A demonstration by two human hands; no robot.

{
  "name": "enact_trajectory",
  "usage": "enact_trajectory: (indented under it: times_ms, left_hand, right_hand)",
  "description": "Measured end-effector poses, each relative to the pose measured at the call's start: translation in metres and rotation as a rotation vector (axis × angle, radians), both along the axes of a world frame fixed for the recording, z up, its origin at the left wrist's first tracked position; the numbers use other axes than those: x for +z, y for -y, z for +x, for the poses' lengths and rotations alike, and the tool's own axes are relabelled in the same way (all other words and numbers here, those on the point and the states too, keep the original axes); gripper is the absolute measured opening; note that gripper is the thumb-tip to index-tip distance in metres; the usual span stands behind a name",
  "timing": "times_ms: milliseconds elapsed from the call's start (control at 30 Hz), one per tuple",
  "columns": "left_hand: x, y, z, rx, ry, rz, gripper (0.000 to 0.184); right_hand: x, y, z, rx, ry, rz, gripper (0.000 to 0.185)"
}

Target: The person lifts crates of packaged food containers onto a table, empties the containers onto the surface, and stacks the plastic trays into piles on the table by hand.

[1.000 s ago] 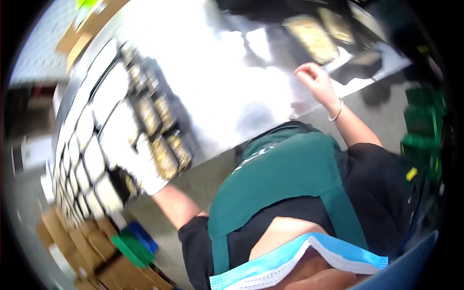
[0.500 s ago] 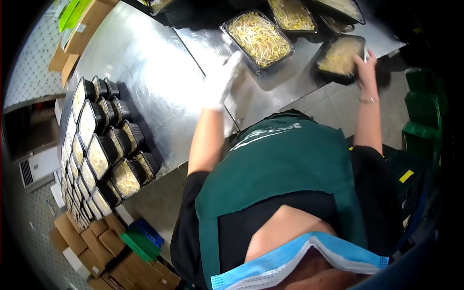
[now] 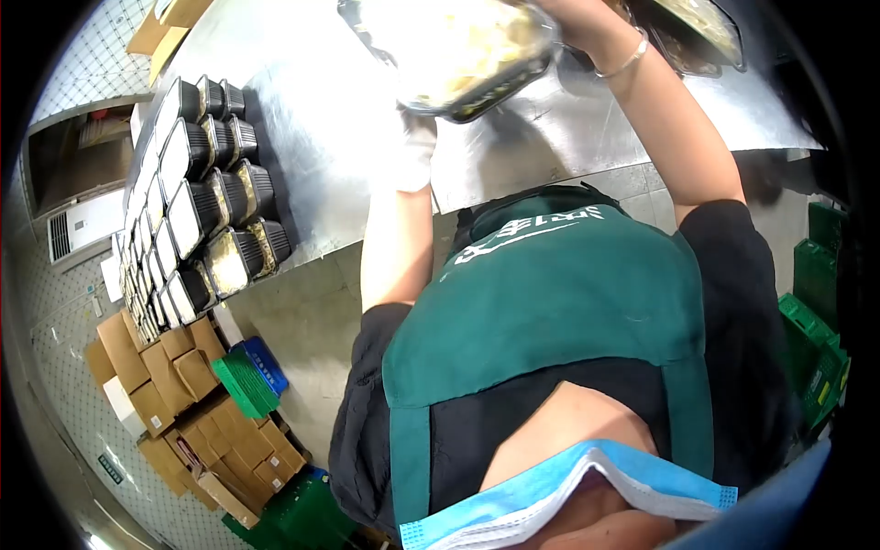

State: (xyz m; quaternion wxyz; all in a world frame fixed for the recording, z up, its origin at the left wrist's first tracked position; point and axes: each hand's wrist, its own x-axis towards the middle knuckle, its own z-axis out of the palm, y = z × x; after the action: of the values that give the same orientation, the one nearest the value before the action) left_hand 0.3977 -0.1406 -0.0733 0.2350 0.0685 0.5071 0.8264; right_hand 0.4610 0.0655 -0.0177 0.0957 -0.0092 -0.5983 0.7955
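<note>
Bean sprout tray: a black plastic tray of pale and yellow sprouts [image 3: 486, 55] is in front of you at the top of the view, raised over the steel table [image 3: 321, 101] and tilted, with glare over its left part and some motion blur
Your right hand: the bare hand [image 3: 576, 20] holds the tray at its far right end, its fingertips hidden, so you cannot tell how they are set
Your left hand: the white-gloved hand [image 3: 410, 151] is at the tray's near left edge, partly lost in glare; you cannot tell whether its fingers are wide, narrow or closed on the rim
Bracelet: a thin pale band [image 3: 625, 59] circles your right wrist
Trays at right: a film-covered sprout tray [image 3: 701, 29] lies at the table's far right, beyond your right forearm, with part of another tray just beside it
Tray rows: many black ribbed trays [image 3: 220, 197] stand packed in rows along the table's left side, sprouts showing in several, well apart from your left hand
Apron: you wear a green apron [image 3: 568, 302] with white lettering over a black top
Mask: a blue face mask [image 3: 596, 467] shows at the bottom
Floor at left: cardboard boxes [image 3: 183, 376] lie heaped below the table edge, a green crate [image 3: 246, 385] and a blue crate [image 3: 266, 363] beside them
Floor at right: green crates [image 3: 811, 344] stand past your right elbow
</note>
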Motion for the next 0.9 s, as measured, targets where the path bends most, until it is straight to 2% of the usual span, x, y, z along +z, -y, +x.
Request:
enact_trajectory:
  times_ms: [100,167,200,233,267,300,333,367,400,433,467,500,533,567,633,733,767,833,900]
  left_hand:
    - [0.014,0.042,0.010,0.092,-0.177,-0.045,0.031]
    - [0.016,0.074,0.012,0.133,-0.498,-0.216,0.034]
    - [0.016,0.092,0.013,0.160,-0.578,-0.244,0.035]
    - [0.021,0.107,0.011,0.163,-0.381,-0.102,0.035]
    - [0.025,0.122,0.009,0.191,-0.185,0.048,0.035]
    - [0.025,0.140,0.003,0.211,-0.011,0.163,0.036]
    - [0.027,0.156,0.006,0.308,-0.023,0.089,0.036]
    - [0.020,0.181,0.000,0.327,-0.741,-0.286,0.039]
    - [0.019,0.194,0.003,0.517,-0.163,-0.047,0.015]
    - [0.027,0.213,0.000,0.387,0.071,0.311,0.020]
    - [0.016,0.232,0.000,0.561,-0.248,-0.012,0.024]
    - [-0.001,0.268,-0.006,0.688,-0.349,-0.194,0.027]
    - [-0.005,0.287,-0.011,0.761,-0.348,-0.305,0.026]
    - [-0.002,0.301,-0.017,0.780,-0.330,-0.372,0.026]
    - [-0.002,0.309,-0.043,0.714,-0.338,-0.511,0.025]
    - [-0.005,0.274,-0.086,0.504,-0.398,-0.637,0.024]
    - [-0.006,0.254,-0.095,0.437,-0.432,-0.653,0.024]
    - [-0.002,0.224,-0.112,0.294,-0.510,-0.667,0.023]
    - [0.000,0.187,-0.119,0.160,-0.595,-0.653,0.022]
  right_hand:
    - [0.023,0.030,0.004,-0.140,-0.047,0.085,0.044]
    - [-0.032,0.018,0.003,-0.243,-0.026,0.600,0.047]
    - [-0.046,0.027,0.014,-0.260,0.022,0.877,0.052]
    - [-0.062,0.047,0.027,-0.235,0.160,1.138,0.051]
    - [-0.105,0.058,0.036,-0.229,0.176,1.335,0.051]
    - [-0.114,0.072,0.048,-0.119,0.351,1.322,0.043]
    - [-0.125,0.079,0.055,-0.121,0.381,1.274,0.031]
    - [-0.137,0.076,0.062,-0.177,0.315,1.196,0.026]
    - [-0.145,0.069,0.071,-0.237,0.252,1.118,0.021]
    - [-0.137,0.062,0.082,-0.381,0.240,1.077,0.015]
    - [-0.130,0.047,0.098,-0.429,0.374,0.964,0.015]
    - [-0.145,0.020,0.119,-0.472,0.455,0.774,0.016]
    - [-0.155,-0.009,0.146,-0.540,0.433,0.615,0.014]
    - [-0.119,-0.014,0.172,-0.575,0.693,0.643,0.012]
    - [-0.118,-0.032,0.233,-0.665,0.939,0.563,0.012]
    - [-0.129,-0.003,0.284,-0.871,0.924,0.407,0.014]
    - [-0.132,0.013,0.279,-0.892,0.931,0.407,0.014]
    - [-0.158,0.044,0.267,-0.934,0.801,0.213,0.016]
    - [-0.163,0.068,0.264,-0.962,0.829,0.299,0.016]
